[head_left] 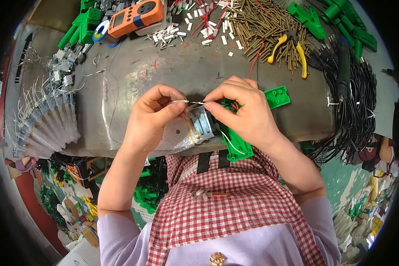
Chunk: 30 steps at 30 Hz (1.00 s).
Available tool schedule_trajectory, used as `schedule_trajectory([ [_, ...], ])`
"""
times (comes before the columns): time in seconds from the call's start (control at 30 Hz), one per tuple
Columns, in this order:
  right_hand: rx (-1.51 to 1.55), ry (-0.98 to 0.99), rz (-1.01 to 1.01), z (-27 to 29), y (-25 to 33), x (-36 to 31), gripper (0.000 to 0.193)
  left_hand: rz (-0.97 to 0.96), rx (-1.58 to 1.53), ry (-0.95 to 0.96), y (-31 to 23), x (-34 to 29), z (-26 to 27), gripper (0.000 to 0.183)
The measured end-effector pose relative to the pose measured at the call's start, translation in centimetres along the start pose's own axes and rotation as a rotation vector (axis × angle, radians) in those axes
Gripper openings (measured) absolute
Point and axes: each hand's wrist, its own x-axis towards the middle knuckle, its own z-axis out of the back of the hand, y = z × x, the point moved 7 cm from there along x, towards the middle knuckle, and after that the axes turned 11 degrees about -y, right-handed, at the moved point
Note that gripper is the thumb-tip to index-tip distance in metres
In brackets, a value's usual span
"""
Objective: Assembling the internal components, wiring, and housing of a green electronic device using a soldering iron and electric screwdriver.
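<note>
My left hand (157,113) and my right hand (241,104) meet over the near part of the metal bench. Between their pinched fingertips runs a thin white wire (191,102) with a bare, silvery stretch in the middle. Each hand holds one side of it. Below the fingers lies a silvery metal part (204,124) joined to a clear plastic-wrapped piece (177,134) with yellow strips. A green plastic housing (238,144) sits under my right hand at the bench edge, a white wire lying across it. Red wires show partly behind my right fingers.
Another green housing piece (277,96) lies right of my right hand. Farther back are yellow-handled pliers (302,57), a pile of brass-coloured rods (257,26), white sleeves and an orange meter (135,18). Wrapped parts (53,119) fan out at left; black cables (352,93) heap at right.
</note>
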Motion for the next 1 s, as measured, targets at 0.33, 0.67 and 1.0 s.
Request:
schedule_trajectory([
  [0.33, -0.019, 0.008, -0.017, 0.1, 0.0, 0.1, 0.012, -0.055, 0.044, -0.027, -0.2, -0.1, -0.1, 0.012],
  [0.67, -0.029, 0.010, -0.028, 0.0, 0.1, -0.1, 0.014, -0.224, 0.100, -0.091, -1.5, -1.0, -1.6, 0.012],
  [1.0, -0.034, 0.090, -0.013, 0.0, -1.4, 0.2, 0.018, -0.676, 0.634, -0.014, -3.4, -1.1, -3.3, 0.018],
])
